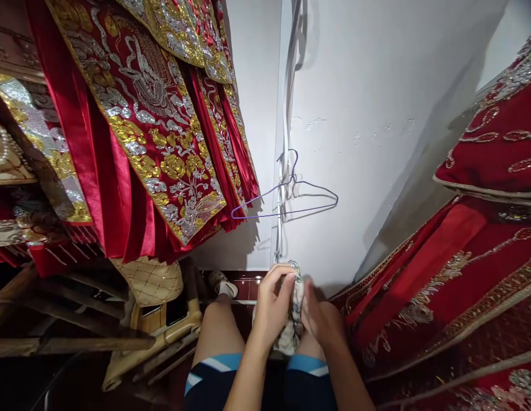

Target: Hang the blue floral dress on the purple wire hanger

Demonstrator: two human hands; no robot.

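Observation:
A light cloth with a dark and greenish pattern [297,294] hangs bunched between my knees. My left hand [276,291] pinches its upper edge, thumb against fingers. Close against the right side of the cloth is my right hand [316,314]. Its fingers are smeared by motion, so I cannot make out whether they grip the cloth. Beyond both hands, an unloaded purple wire hanger [286,216] hangs from a white strap [286,125] at the wall.
Red garments with gold and silver embroidery [163,154] hang at the left. More red embroidered clothing [449,274] fills the right side. A bamboo chair [163,342] stands at the lower left. The white wall [359,114] is straight ahead.

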